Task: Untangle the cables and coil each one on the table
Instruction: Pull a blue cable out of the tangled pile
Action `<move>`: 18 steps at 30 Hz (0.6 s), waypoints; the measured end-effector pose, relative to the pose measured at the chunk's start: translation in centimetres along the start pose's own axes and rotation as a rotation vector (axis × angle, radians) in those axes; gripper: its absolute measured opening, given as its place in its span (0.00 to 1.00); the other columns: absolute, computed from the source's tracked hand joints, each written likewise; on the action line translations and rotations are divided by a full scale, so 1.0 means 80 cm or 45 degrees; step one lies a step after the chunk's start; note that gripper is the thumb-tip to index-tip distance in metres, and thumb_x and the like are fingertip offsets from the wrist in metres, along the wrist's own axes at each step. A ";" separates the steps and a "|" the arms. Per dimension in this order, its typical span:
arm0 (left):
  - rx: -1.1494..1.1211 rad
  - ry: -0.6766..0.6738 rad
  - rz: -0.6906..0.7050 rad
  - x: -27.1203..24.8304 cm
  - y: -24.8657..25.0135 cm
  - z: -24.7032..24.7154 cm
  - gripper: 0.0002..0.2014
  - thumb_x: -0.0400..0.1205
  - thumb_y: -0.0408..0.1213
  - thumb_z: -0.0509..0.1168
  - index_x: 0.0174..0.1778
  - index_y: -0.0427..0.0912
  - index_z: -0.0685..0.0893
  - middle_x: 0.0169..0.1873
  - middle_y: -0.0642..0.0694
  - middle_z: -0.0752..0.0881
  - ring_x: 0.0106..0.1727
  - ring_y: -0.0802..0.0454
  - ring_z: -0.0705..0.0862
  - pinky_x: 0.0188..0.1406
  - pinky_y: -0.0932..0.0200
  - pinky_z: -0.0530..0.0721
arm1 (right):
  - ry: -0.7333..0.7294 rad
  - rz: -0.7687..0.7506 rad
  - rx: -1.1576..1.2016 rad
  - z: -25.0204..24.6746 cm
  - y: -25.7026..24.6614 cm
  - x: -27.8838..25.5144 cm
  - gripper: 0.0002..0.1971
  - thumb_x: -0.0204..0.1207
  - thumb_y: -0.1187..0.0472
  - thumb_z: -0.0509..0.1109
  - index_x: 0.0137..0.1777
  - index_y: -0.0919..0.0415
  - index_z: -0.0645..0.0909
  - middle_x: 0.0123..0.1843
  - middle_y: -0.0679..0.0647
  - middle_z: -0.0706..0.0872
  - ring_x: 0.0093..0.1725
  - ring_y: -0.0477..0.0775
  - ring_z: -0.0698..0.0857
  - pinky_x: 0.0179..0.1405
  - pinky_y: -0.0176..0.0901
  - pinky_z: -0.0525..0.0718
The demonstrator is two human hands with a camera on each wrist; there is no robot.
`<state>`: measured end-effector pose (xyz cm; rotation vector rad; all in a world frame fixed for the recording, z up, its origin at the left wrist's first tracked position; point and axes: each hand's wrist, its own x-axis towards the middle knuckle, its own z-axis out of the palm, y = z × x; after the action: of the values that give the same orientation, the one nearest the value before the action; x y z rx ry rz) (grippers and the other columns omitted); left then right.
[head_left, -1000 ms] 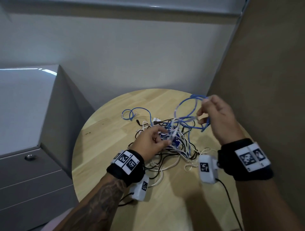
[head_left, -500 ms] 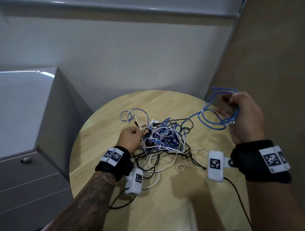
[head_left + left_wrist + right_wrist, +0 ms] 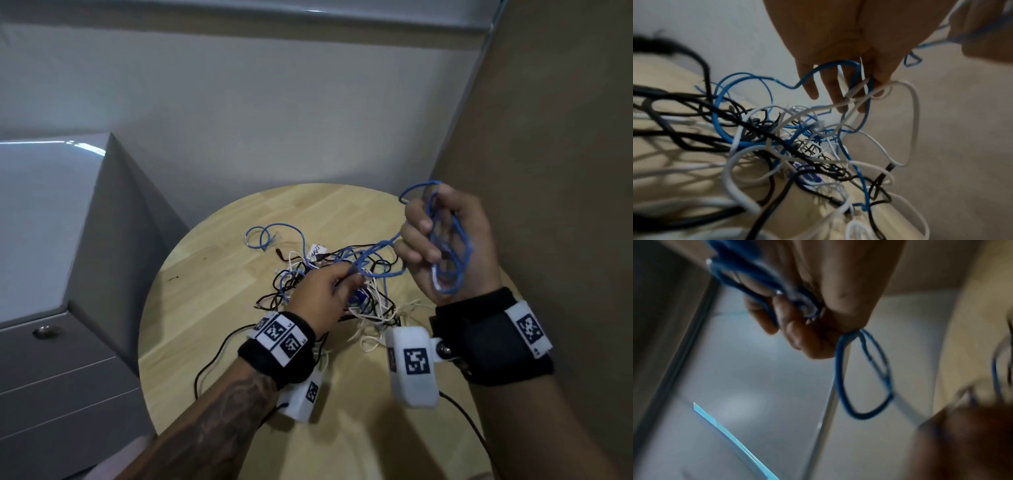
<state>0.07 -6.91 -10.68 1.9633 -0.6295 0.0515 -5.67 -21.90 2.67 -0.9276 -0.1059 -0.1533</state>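
A tangle of blue, white and black cables (image 3: 346,284) lies in the middle of the round wooden table (image 3: 212,308). My right hand (image 3: 445,246) is raised above the table's right side and grips several loops of the blue cable (image 3: 452,246); its fingers (image 3: 797,331) curl round the coil (image 3: 863,374). A strand of the blue cable runs down left to my left hand (image 3: 325,291), which pinches it just above the tangle. In the left wrist view the fingers (image 3: 838,87) hook the blue cable (image 3: 838,64) and a white cable (image 3: 906,104).
A grey drawer cabinet (image 3: 51,274) stands at the table's left. A brown wall panel (image 3: 548,171) runs close along the right, a pale wall behind. The blue cable's free end (image 3: 260,236) lies at the table's far side. Bare wood shows at the near edge.
My right hand swung out right with the blue loops, then came back toward the centre. My left hand rose from the tangle and took hold of the blue strand.
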 end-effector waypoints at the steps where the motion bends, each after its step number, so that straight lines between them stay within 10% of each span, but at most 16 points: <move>1: -0.033 0.003 -0.043 0.001 -0.001 -0.002 0.14 0.83 0.53 0.59 0.45 0.48 0.85 0.38 0.51 0.86 0.42 0.50 0.84 0.48 0.43 0.84 | 0.056 -0.084 -0.267 -0.008 0.006 0.003 0.11 0.82 0.61 0.64 0.37 0.53 0.71 0.28 0.49 0.69 0.17 0.44 0.66 0.19 0.34 0.71; 4: 0.072 0.015 0.063 0.004 0.004 -0.010 0.15 0.85 0.51 0.56 0.39 0.47 0.78 0.32 0.50 0.80 0.38 0.47 0.80 0.43 0.42 0.82 | 0.044 -0.356 -1.315 -0.034 0.031 0.007 0.11 0.73 0.67 0.73 0.52 0.52 0.81 0.41 0.43 0.84 0.33 0.41 0.78 0.36 0.33 0.77; 7: 0.186 0.044 0.210 0.004 0.008 -0.014 0.12 0.85 0.46 0.57 0.38 0.46 0.77 0.32 0.54 0.78 0.40 0.50 0.76 0.41 0.48 0.77 | -0.217 -0.258 -1.869 -0.047 0.053 0.007 0.21 0.68 0.53 0.71 0.64 0.46 0.87 0.61 0.40 0.90 0.54 0.33 0.86 0.57 0.41 0.84; 11: 0.243 0.020 0.154 0.006 0.002 -0.019 0.03 0.82 0.43 0.65 0.46 0.50 0.82 0.41 0.56 0.83 0.48 0.54 0.78 0.45 0.53 0.75 | -0.208 -0.191 -2.401 -0.049 0.053 0.010 0.08 0.76 0.49 0.70 0.46 0.51 0.85 0.42 0.46 0.83 0.47 0.57 0.85 0.41 0.50 0.80; 18: 0.374 -0.156 -0.213 -0.001 -0.024 -0.014 0.07 0.82 0.45 0.64 0.53 0.57 0.85 0.48 0.55 0.88 0.49 0.52 0.86 0.49 0.52 0.85 | 0.283 -0.213 -0.990 -0.046 0.003 0.018 0.10 0.81 0.65 0.66 0.38 0.54 0.80 0.32 0.46 0.79 0.35 0.44 0.82 0.44 0.44 0.82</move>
<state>1.14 -5.29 -11.77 2.3113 -0.5589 -0.0848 -4.12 -24.83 0.53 -1.6687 0.0932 -0.4718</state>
